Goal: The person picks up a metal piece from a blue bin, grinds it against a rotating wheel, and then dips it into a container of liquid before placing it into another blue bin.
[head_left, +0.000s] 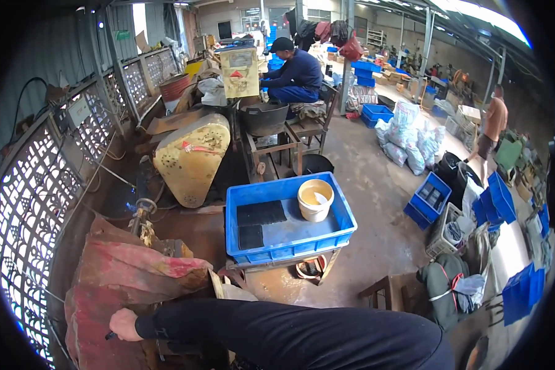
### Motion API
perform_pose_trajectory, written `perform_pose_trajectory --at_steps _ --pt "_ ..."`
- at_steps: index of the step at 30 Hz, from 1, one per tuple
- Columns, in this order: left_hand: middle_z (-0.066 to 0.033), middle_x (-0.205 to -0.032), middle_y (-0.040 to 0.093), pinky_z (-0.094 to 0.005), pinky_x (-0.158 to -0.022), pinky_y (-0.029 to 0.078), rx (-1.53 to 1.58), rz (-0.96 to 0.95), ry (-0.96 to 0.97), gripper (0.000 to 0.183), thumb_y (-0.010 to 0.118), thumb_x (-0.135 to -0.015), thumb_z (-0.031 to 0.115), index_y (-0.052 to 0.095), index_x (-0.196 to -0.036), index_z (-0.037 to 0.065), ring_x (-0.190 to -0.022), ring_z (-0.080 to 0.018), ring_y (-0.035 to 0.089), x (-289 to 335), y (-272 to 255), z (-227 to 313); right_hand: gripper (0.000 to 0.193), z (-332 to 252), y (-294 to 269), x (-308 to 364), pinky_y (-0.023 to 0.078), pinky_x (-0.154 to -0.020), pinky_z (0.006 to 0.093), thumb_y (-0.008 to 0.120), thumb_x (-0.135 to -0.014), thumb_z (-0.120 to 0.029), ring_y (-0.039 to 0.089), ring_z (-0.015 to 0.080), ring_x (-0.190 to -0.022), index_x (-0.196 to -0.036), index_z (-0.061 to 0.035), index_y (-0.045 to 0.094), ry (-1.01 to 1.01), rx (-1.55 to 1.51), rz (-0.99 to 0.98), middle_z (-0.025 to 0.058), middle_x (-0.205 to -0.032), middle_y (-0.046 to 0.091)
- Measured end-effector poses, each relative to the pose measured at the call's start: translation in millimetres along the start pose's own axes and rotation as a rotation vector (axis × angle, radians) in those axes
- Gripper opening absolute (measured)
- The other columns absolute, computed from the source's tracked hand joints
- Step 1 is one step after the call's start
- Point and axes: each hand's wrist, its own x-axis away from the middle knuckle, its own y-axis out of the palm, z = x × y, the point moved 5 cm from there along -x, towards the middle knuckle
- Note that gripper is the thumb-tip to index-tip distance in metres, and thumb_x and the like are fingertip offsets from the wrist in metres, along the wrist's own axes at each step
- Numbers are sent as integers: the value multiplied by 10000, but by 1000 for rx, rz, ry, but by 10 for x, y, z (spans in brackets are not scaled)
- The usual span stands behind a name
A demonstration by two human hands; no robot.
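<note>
Right hand (124, 325) curled around small dark piece (110, 336), mostly hidden, beside faded red cloth (114, 265); contact with cloth unclear. Left hand out of view. Judgement: firm grip, fingertips clear of cloth folds, sleeve (240, 324) kept from snagging.

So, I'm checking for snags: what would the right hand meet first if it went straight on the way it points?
Probably the reddish cloth, which spreads behind and beyond the right hand. Depth is unclear; if it cleared the cloth, the lattice wall lies farther left.
</note>
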Motion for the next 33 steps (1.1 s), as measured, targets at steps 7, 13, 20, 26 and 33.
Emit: perform_pose_trajectory --at_steps 7,13,20,26,33 --pt "-131 -952 650 -380 -785 527 195 127 345 291 475 -906 75 697 -1084 132 -904 -323 618 49 130 -143 80 -55 14 25 513 -629 431 724 -608 -143 657 338 -701 -632 -77 685 -24 4 -19 150 -662 646" --pt "-156 -1034 650 -409 -834 510 183 47 38 270 504 -901 81 674 -1110 66 -950 -333 609 7 -266 279 85 -43 -16 30 513 -642 437 722 -648 -143 656 350 -723 -682 -71 695 -17 -18 -2 161 -696 653" --pt "-167 -993 612 -393 -841 487 419 265 94 328 472 -875 132 632 -1147 40 -929 -306 586 15 -549 559 101 -47 -30 51 513 -655 444 724 -669 -161 659 353 -750 -703 -69 698 -11 -31 -23 169 -727 658" --pt "-73 -748 516 -339 -738 473 74 364 238 246 493 -899 112 632 -1092 52 -691 -251 505 67 -645 719 137 -57 -79 81 514 -670 451 702 -726 -207 655 357 -777 -722 -71 696 -79 -9 -45 171 -753 662" --pt "-201 -844 590 -457 -701 479 240 401 -142 302 509 -729 -90 677 -948 33 -773 -400 592 42 -791 617 210 -91 -69 2 511 -663 486 657 -816 -295 652 350 -767 -802 -86 665 -98 7 -77 158 -771 667"
